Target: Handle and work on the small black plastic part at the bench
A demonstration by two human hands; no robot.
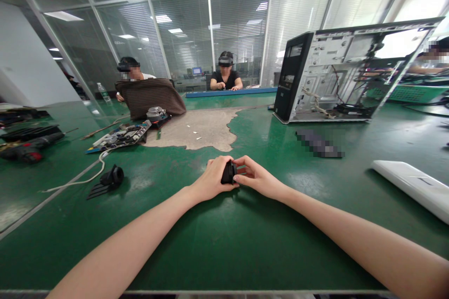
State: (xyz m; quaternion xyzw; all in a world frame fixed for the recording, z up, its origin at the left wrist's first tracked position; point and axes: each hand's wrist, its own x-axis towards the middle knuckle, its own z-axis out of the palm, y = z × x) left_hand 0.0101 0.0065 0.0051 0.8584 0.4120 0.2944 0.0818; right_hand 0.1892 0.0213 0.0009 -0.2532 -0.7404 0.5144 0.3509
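A small black plastic part (228, 173) is between my two hands, just above or on the green tabletop in front of me. My left hand (212, 177) wraps round its left side, and its fingers hide much of the part. From the right, the fingertips and thumb of my right hand (255, 179) pinch its edge. What kind of part it is does not show clearly. Farther left on the table lies another black plastic piece (112, 177), with a round collar and flat prongs.
An opened computer case (298, 79) stands at the back right. A white flat device (414, 182) lies at the right. On the left are a circuit board (122, 138), a power drill (31, 147) and a brown cloth-covered object (150, 96). Two people sit across the table.
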